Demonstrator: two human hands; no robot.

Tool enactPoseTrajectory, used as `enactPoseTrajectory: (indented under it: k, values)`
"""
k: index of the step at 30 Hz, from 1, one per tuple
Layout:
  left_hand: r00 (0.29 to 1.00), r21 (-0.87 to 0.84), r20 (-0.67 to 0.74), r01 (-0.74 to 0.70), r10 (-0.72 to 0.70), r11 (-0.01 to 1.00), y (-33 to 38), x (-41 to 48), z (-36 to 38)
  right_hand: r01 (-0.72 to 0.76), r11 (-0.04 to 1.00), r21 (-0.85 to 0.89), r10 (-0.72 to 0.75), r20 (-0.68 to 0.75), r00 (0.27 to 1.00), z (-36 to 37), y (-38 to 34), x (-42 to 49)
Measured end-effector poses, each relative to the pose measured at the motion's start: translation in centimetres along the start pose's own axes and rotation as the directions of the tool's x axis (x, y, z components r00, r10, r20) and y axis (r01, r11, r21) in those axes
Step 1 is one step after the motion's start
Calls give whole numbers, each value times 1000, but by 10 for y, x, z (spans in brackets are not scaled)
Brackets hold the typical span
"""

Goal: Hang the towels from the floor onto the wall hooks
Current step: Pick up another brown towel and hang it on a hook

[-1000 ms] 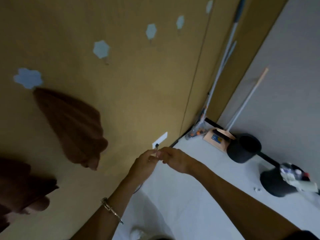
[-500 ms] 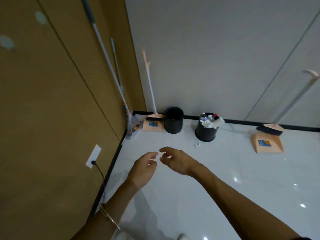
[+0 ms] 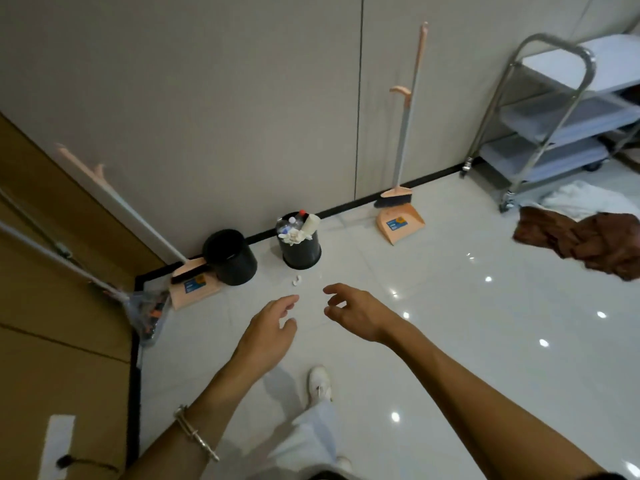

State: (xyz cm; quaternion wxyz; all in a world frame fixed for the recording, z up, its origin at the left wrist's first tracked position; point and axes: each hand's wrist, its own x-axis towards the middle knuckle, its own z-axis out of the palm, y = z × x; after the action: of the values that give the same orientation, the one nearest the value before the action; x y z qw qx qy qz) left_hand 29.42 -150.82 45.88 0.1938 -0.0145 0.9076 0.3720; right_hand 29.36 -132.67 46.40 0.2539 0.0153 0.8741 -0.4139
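Brown towels lie crumpled on the glossy white floor at the far right, with a white cloth behind them by the cart. My left hand and my right hand hover side by side over the floor in the middle of the view, fingers relaxed, holding nothing. Both hands are well to the left of the towels. The wall hooks are out of view.
Two black bins stand by the grey wall, one full of rubbish. Peach dustpans with brooms lean nearby. A metal cart stands at the back right. A brown wall with a socket runs along the left.
My view has swung right, away from the brown wall with hung towels toward the floor. My hands have come apart and the brown towels on the floor have come into sight.
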Motion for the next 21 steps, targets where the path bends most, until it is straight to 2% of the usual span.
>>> enactPoseTrajectory:
  k: [5, 10, 17, 21]
  values:
    - [985, -5, 118, -125, 125, 992, 47, 68, 18, -109, 994, 24, 110, -92, 990, -58, 34, 9]
    - [949, -52, 225, -215, 221, 975, 100, 150, 35, -239, 967, 94, 254, -219, 942, -131, 64, 31]
    - [896, -100, 353, -251, 271, 963, 168, 240, 58, -334, 936, 114, 353, -278, 893, -195, 77, 66]
    - [843, -87, 423, -329, 334, 940, 209, 263, 75, -375, 918, 132, 397, -304, 866, -221, 93, 67]
